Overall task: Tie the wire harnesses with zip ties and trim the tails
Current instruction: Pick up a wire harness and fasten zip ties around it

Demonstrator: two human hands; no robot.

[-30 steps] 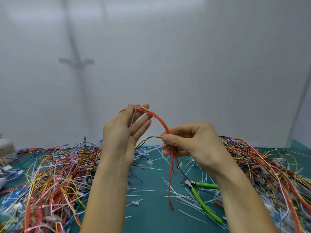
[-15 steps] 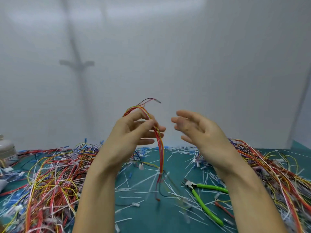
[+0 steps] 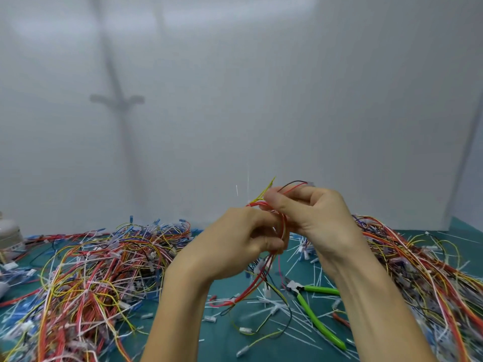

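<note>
The wire harness [image 3: 283,226] is held above the centre of the tabletop [image 3: 222,335], with its ends trailing down. The left hand [image 3: 235,241] grips the bundle with curled fingers. The right hand [image 3: 313,218] pinches the upper wire ends. Probable step: gathering the wires before tying. The next move calls for a zip tie looped round the bundle. The cutters [image 3: 311,311] lie right of centre.

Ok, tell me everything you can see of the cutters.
The cutters are small, with a grey metal head and two bright green handles, plastic-coated by the look. They lie flat on the teal table among white tails, head to the left, handles spread. The right forearm hides one handle's end. No hand touches them.
</note>
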